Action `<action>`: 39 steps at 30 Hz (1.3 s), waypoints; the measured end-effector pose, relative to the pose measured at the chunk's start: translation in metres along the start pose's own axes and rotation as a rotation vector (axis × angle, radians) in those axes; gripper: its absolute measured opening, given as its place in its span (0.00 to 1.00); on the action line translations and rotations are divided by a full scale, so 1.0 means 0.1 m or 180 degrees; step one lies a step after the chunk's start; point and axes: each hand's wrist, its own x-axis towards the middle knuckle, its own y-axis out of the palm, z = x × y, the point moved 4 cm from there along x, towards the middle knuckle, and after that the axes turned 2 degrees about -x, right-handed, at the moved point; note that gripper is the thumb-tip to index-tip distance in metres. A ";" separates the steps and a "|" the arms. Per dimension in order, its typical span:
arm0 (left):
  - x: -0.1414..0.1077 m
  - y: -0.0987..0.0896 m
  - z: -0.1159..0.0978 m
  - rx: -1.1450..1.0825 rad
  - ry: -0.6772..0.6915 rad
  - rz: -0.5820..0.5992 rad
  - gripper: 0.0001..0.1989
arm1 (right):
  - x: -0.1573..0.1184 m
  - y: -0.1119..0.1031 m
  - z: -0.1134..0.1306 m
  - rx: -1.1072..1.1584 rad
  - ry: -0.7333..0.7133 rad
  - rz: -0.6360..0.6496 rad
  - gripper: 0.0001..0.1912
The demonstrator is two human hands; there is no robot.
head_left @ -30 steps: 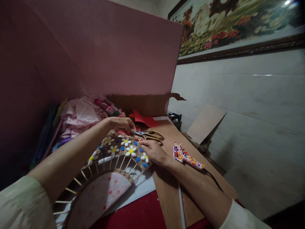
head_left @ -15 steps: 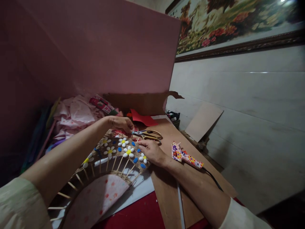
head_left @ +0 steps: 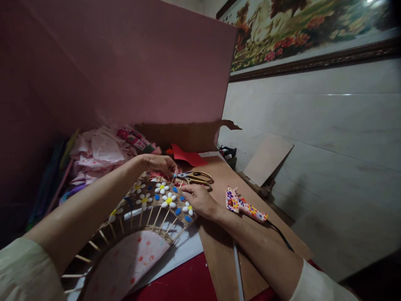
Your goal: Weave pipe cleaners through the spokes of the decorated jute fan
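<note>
A curved craft piece of sticks and woven twine (head_left: 125,228) lies before me. White clay flowers with yellow centres (head_left: 169,200) and blue oval pieces (head_left: 157,197) decorate its outer band. At the band's far edge my left hand (head_left: 160,165) pinches a small light-blue piece (head_left: 174,176). My right hand (head_left: 200,201) grips the right end of the band, its fingers close together by a stick tip. Gold-handled scissors (head_left: 200,177) lie just beyond both hands, their blades near my left fingertips. A flower-patterned hot glue gun (head_left: 242,205) rests to the right.
Brown board (head_left: 216,255) covers the right of the table, with a thin pale stick (head_left: 237,271) on it. Red paper (head_left: 188,155) lies at the back. Crumpled pink fabric (head_left: 97,152) is piled at left. A pink panel (head_left: 140,62) stands behind, and a board (head_left: 267,159) leans on the wall.
My left hand has shifted slightly down, bringing the small light-blue piece nearer the band's edge. My right hand stays on the craft piece.
</note>
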 end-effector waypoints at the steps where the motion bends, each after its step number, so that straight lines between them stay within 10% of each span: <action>1: 0.00 0.00 0.00 -0.0004 -0.0002 -0.0004 0.05 | 0.00 0.00 0.00 0.0007 -0.0003 -0.0004 0.14; 39: 0.00 -0.02 0.07 -0.0064 -0.0047 -0.0023 0.08 | 0.01 0.03 -0.05 0.0048 -0.0037 -0.0044 0.13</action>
